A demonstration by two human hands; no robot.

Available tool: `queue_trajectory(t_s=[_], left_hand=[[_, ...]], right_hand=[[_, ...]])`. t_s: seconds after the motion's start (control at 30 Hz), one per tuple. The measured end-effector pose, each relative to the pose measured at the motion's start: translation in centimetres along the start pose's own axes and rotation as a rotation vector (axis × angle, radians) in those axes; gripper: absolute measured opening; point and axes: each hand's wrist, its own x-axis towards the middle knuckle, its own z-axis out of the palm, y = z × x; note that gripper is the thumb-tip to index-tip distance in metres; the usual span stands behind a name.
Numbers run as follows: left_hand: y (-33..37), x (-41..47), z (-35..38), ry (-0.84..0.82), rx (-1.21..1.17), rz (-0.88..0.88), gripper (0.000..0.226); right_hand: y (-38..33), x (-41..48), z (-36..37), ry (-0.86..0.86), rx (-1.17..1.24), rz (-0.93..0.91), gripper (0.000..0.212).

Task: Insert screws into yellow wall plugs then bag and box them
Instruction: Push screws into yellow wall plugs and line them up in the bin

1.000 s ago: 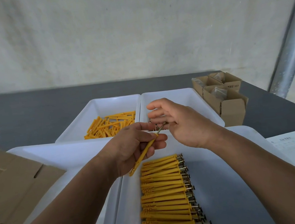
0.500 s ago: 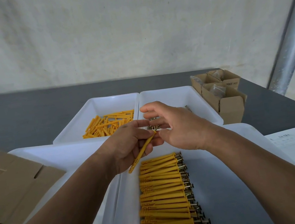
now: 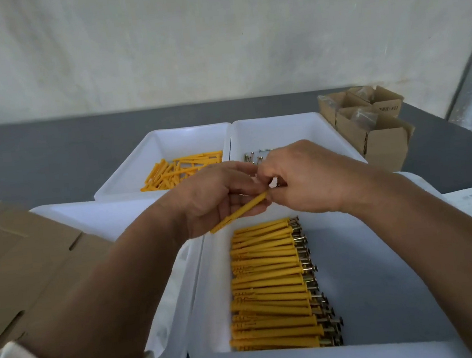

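Above the counter's front tray, left fingers are gripping a plug while right fingers are pinching its tip, hiding any screw; misaligned, it risks jamming or dropping among the finished row.

The near white plastic tray is free right of its yellow plug row; brown cardboard boxes crowd far right.

The trays are smooth, glossy white plastic, the wall plugs matt yellow plastic. Their screws are shiny metal; the far boxes, matt cardboard.
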Motion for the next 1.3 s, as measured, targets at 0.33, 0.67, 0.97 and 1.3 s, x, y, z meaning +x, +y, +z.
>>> queue_trajectory(t_s=[0.33,0.67,0.97,1.3], left_hand=[[0.4,0.7,-2.1,0.428,0.043,0.097,0.012],[-0.6,1.6,-4.8,0.822,0.427,0.227,0.019],[-2.3,2.4,-5.6,0.904,1.04,0.083,0.031],[-3.6,2.9,-6.3,0.775,1.331,-0.063,0.048]], right_hand=[[-0.8,-0.9,0.5,-0.505,0.026,0.196,0.012],[-1.1,-0.8,1.9,-0.629,-0.018,0.208,0.014],[-1.0,-0.8,2.0,-0.699,0.037,0.234,0.019],[2.2,1.3,1.2,0.162,0.134,0.299,0.019]])
